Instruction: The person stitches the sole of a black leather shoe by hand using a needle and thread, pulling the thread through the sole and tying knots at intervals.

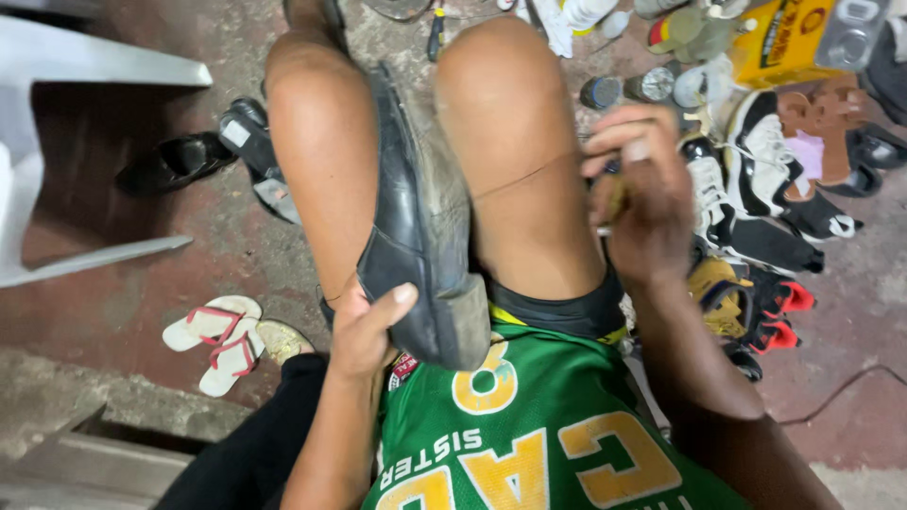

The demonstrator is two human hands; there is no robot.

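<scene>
A black leather shoe lies wedged between my two bare knees, sole side turned to the right, heel toward me. My left hand grips the shoe at its heel end, thumb on the upper. My right hand hovers to the right of my right knee with its fingers closed around a small object, partly hidden; I cannot tell what it is. I wear a green jersey with yellow lettering.
A heap of shoes and sneakers lies on the floor at the right, with tins and a yellow container behind. White flip-flops with red straps and black shoes lie at the left. A white plastic chair stands far left.
</scene>
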